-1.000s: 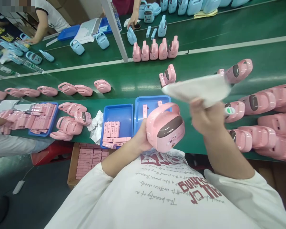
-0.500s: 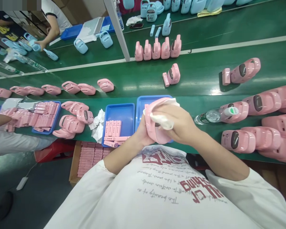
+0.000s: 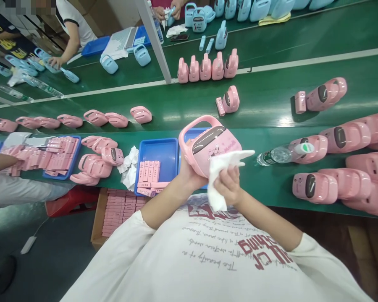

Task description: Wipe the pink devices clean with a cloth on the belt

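Note:
A pink plastic device with a looped handle and a dark window [image 3: 209,140] is held up in front of my chest, its printed face towards me. My left hand [image 3: 192,174] grips it from below and the left side, part of the fingers hidden behind it. In my right hand [image 3: 229,186] a white cloth [image 3: 219,172] is bunched between closed fingers. The cloth touches the device's lower right face. Behind the device lies a blue tray, mostly covered; beside it another blue tray [image 3: 165,153] contains several small pink bars [image 3: 149,171].
A clear bottle [image 3: 279,155] lies among pink devices [image 3: 315,186] at right. Crumpled white paper [image 3: 129,167] and stacked pink devices [image 3: 96,165] are at left. Beneath the table edge stands a carton [image 3: 97,226] of pink bars. A pink device [image 3: 231,100] stands on the green belt. Co-workers' hands [image 3: 55,62] show across and left.
The pink device has turned so its printed face shows. My right hand with the white cloth has moved down from its top to its lower right. A co-worker's hands have appeared at the top.

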Demonstrator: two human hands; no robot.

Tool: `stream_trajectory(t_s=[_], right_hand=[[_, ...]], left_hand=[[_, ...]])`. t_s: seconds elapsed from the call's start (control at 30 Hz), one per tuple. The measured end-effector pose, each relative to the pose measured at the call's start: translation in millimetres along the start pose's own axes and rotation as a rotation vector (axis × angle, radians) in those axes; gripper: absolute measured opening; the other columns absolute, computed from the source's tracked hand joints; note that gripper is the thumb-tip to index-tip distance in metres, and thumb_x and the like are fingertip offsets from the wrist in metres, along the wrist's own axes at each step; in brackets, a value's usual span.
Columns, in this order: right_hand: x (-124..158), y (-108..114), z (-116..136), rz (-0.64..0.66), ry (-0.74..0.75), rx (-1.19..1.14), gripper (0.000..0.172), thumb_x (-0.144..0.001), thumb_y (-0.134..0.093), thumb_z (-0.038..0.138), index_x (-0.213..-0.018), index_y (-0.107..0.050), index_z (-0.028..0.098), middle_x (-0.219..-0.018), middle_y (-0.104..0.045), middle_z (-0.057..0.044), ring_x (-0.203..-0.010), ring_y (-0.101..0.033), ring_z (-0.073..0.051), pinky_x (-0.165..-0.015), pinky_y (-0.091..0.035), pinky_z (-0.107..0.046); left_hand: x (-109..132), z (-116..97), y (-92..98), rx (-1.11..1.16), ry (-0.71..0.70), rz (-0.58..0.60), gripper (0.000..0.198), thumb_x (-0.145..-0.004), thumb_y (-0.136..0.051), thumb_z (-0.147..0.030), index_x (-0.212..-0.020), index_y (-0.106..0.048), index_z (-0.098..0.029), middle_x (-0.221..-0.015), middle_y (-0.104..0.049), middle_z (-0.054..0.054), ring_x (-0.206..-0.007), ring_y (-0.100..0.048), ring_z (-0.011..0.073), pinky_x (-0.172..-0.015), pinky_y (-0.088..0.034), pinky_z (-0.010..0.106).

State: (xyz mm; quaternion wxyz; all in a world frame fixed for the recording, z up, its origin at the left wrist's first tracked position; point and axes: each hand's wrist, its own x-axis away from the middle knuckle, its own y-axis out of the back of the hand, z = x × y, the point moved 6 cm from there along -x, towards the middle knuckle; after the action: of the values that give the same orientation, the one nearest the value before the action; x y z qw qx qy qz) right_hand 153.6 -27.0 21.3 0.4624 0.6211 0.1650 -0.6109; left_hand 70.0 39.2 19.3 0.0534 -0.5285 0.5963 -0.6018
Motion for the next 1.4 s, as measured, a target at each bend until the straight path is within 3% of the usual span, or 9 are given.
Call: stream_trajectory(t_s=[0.13,0.2,0.27,0.37,0.5,0.63,0.83,1.07,1.4], right_hand=[[-2.2,1.2,-42.5,-0.065,-0.668,-0.187,0.054,-0.094,-0.033,0.053,-0.141,-0.042,0.027,-0.134,-0.055,-0.009,-0.136,-0.040,-0.028,-0.111,-0.038,-0.051],[1.3,-7.6,-65.9,0.018,-1.089,-0.529,0.062,-0.088,-0.034,0.067,-0.127,-0.057,0.023,-0.108,-0.068,-0.011,-0.107,-0.063,-0.031,-0.086,-0.056,-0.047],[0.7,-19.4,-75.8,0.151,-1.385,-0.931,0.062,-0.081,-0.045,0.071,-0.114,-0.063,0.022,-0.089,-0.071,-0.009,-0.079,-0.069,-0.027,-0.059,-0.058,-0.039],[-11.2,-27.9,-79.6,0.301,-1.547,-1.337,0.057,-0.066,-0.064,0.068,-0.098,-0.067,0.020,-0.084,-0.071,-0.006,-0.066,-0.066,-0.023,-0.050,-0.053,-0.033],[-15.6,-34.3,-89.4,0.181,-1.704,-1.391,0.035,-0.064,-0.071,0.053,-0.073,-0.064,0.020,-0.071,-0.069,-0.002,-0.066,-0.066,-0.020,-0.061,-0.055,-0.032],[-10.5,-38.9,-101.3,0.061,-1.685,-1.292,0.033,-0.068,-0.069,0.051,-0.082,-0.064,0.021,-0.074,-0.070,-0.001,-0.076,-0.068,-0.023,-0.072,-0.057,-0.037],[-13.4,-27.5,-117.1,0.065,-1.498,-1.045,0.050,-0.075,-0.064,0.058,-0.107,-0.067,0.019,-0.087,-0.073,-0.006,-0.086,-0.069,-0.026,-0.075,-0.057,-0.041],[-38.9,-28.4,-96.9,0.244,-1.357,-1.308,0.053,-0.087,-0.047,0.056,-0.124,-0.060,0.020,-0.116,-0.068,-0.009,-0.107,-0.064,-0.030,-0.086,-0.056,-0.047],[-68.2,-7.0,-69.0,0.282,-1.198,-1.225,0.051,-0.096,-0.026,0.049,-0.128,-0.055,0.022,-0.130,-0.060,-0.006,-0.116,-0.059,-0.026,-0.089,-0.055,-0.040]], left_hand=[[4.4,-0.2,-8.5,-0.030,0.014,0.042,0.057,-0.084,-0.046,-0.057,-0.123,-0.058,-0.017,-0.102,-0.070,0.011,-0.096,-0.066,0.0295,-0.079,-0.053,0.042],[5.1,1.4,-8.6,-0.079,0.069,0.095,0.055,-0.086,-0.042,-0.056,-0.123,-0.058,-0.019,-0.100,-0.071,0.011,-0.091,-0.067,0.0294,-0.073,-0.054,0.042],[4.4,5.9,-8.3,-0.128,0.161,0.167,0.058,-0.086,-0.041,-0.059,-0.125,-0.057,-0.019,-0.099,-0.070,0.013,-0.085,-0.068,0.0298,-0.067,-0.054,0.042],[2.7,15.6,-6.4,-0.179,0.306,0.249,0.066,-0.081,-0.044,-0.063,-0.127,-0.055,-0.017,-0.098,-0.070,0.015,-0.079,-0.068,0.0316,-0.063,-0.055,0.044],[3.3,26.6,-2.0,-0.226,0.435,0.303,0.065,-0.081,-0.047,-0.062,-0.121,-0.058,-0.013,-0.096,-0.071,0.016,-0.077,-0.070,0.0315,-0.062,-0.054,0.038],[0.1,21.8,11.7,-0.314,0.322,0.235,0.071,-0.083,-0.038,-0.069,-0.123,-0.058,-0.014,-0.106,-0.069,0.018,-0.089,-0.068,0.0334,-0.071,-0.055,0.042],[-4.4,-15.1,33.8,-0.530,-0.292,-0.009,0.046,-0.088,-0.048,-0.055,-0.121,-0.059,-0.025,-0.115,-0.068,0.006,-0.096,-0.065,0.0213,-0.076,-0.053,0.031],[4.3,-19.3,24.5,-0.641,-0.362,0.009,0.047,-0.083,-0.059,-0.043,-0.126,-0.058,-0.024,-0.101,-0.069,0.004,-0.077,-0.063,0.0154,-0.064,-0.054,0.025],[7.4,-19.1,18.0,-0.491,-0.269,-0.006,0.049,-0.086,-0.042,-0.054,-0.104,-0.065,-0.015,-0.088,-0.072,0.008,-0.068,-0.066,0.0202,-0.051,-0.052,0.027]])
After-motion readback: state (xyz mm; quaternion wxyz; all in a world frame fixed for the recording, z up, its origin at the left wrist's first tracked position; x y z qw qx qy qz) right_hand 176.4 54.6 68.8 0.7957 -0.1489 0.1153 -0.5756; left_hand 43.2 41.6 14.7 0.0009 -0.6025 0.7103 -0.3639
